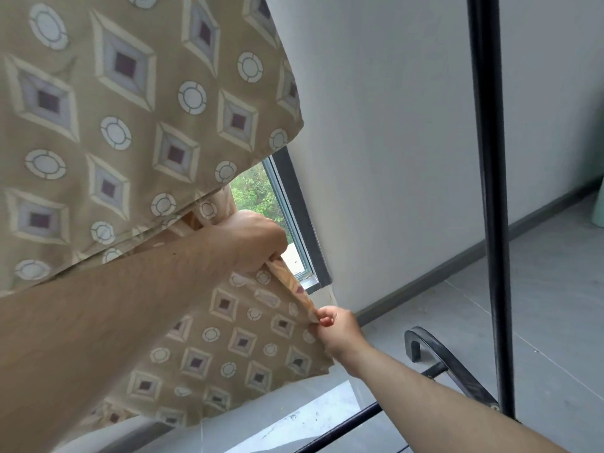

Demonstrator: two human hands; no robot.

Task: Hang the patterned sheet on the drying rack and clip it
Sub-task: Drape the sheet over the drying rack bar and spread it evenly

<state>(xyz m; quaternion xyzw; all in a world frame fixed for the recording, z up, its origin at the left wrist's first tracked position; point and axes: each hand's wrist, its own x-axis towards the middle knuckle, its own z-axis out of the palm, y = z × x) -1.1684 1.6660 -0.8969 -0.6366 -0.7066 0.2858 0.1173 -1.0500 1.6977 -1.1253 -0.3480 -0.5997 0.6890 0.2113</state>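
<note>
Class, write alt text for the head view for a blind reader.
A left hand grips and a right hand pinches one taut edge of a tan patterned sheet before a window; a black rack pole stands right.

One patterned sheet (114, 125), one drying rack (493, 191), one window (261, 197), and two hands: left hand (251, 240), right hand (338, 326).

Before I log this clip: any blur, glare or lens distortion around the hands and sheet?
Head view: soft even daylight, no hard shadows; sheet print slightly smeared at top left; left hand and right hand clear enough to read each grip; a washed-out bright patch on the floor; the whole frame is tilted, so the rack pole leans.
</note>
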